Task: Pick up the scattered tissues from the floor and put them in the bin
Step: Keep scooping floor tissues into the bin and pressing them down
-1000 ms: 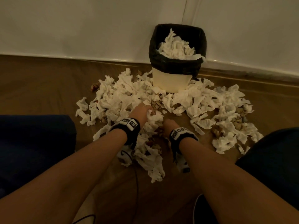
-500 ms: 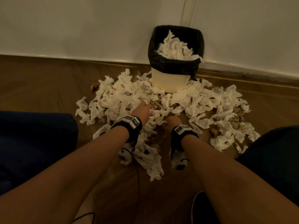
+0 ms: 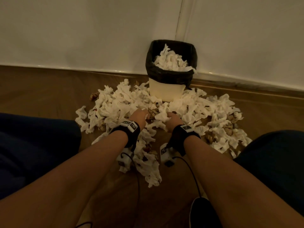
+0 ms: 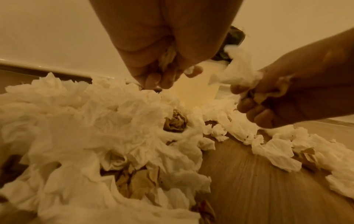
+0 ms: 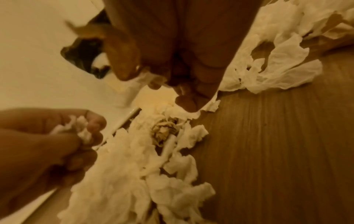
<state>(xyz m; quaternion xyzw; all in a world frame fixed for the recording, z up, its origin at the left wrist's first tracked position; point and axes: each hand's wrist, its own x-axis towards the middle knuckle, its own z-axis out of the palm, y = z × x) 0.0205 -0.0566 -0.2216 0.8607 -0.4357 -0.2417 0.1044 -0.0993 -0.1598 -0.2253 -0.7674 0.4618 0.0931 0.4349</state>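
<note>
A crumpled white tissue is being gripped by the left hand (image 3: 139, 116), whose fingers (image 4: 153, 78) are being curled tightly round it, a bit of tissue showing between them in the left wrist view. A larger wad of white tissue (image 4: 237, 71), with some brown paper among it, is being clutched by the right hand (image 3: 172, 120), its fingers (image 4: 247, 104) being closed round the bundle. Both hands are being held just above the scattered tissues (image 3: 115, 106), which are being left spread in a wide heap over the wooden floor (image 3: 41, 92), around the front and both sides of the bin (image 3: 166, 91). A crumpled brown paper ball (image 4: 175, 122) is being left lying among the white tissues between the two hands. The bin, lined with a black bag (image 3: 164, 76), is being kept against the white wall (image 3: 82, 30) and is already being filled high with white tissues. Black wrist bands (image 3: 128, 129) with cables are being worn on both forearms.
</note>
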